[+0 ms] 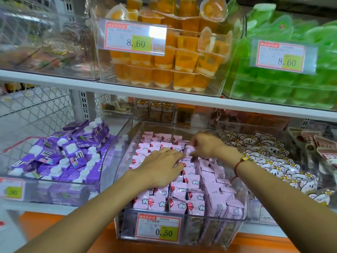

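The step in hand looks like tidying the pink packets [179, 187] into rows inside the clear bin [245, 201]. Nearest, the left hand [162, 167] lies flat, fingers straight and spread, pressing the rows beneath them, with its forearm reaching in over the bin's front wall. Just beyond those fingertips, the right hand [206, 145] bends at the wrist, fingers curled, pinching one packet [189, 150] upright. Next, I judge, that packet needs slotting into the row under the right fingers while the left steadies its neighbours.
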Demonstrator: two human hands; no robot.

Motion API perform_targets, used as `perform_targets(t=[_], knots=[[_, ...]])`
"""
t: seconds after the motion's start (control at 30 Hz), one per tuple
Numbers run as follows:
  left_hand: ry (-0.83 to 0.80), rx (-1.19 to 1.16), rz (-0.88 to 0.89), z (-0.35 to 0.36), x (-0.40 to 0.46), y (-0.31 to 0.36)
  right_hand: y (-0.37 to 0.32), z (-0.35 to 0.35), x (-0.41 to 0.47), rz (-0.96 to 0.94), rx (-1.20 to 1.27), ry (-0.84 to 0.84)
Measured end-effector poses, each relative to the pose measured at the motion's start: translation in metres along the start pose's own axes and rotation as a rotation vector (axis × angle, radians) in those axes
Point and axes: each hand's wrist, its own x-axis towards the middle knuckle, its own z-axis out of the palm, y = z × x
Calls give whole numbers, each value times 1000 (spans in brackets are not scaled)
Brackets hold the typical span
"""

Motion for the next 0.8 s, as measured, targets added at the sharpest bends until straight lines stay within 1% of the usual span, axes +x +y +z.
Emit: perform_targets(t=[0.07, 0.13, 0.2, 0.27, 0.33, 0.43, 0.5, 0.57, 0.63, 0.67, 0.73, 0.8], knots=[[8, -7, 2, -1, -1, 0, 2, -6, -7, -3, 157, 51], [19, -23, 1, -1, -1, -1, 3, -10, -19, 8, 360, 140], [39, -41, -3, 0, 1, -1, 5, -9, -34, 60, 575, 274], [55, -81, -12, 1, 2, 0, 5, -7, -49, 99, 752, 450], [60, -178, -22, 1, 4, -1, 3, -8, -63, 77, 866, 587], [71, -417, -47, -4, 2, 0, 4, -14, -76, 54, 986, 678], [129, -487, -31, -9, -1, 1, 3, -18, -79, 63, 1123, 679], [166, -571, 5, -15, -6, 8, 1, -20, -79, 93, 1298, 622], [154, -730, 32, -22, -12, 19, -1, -20, -79, 125, 1404, 540], [160, -792, 45, -24, -14, 24, -2, -19, -79, 136, 1440, 487], [214, -816, 37, -26, -15, 28, -3, -18, -80, 145, 1467, 398], [254, -867, -27, -28, -13, 29, -4, -18, -80, 153, 1422, 364]])
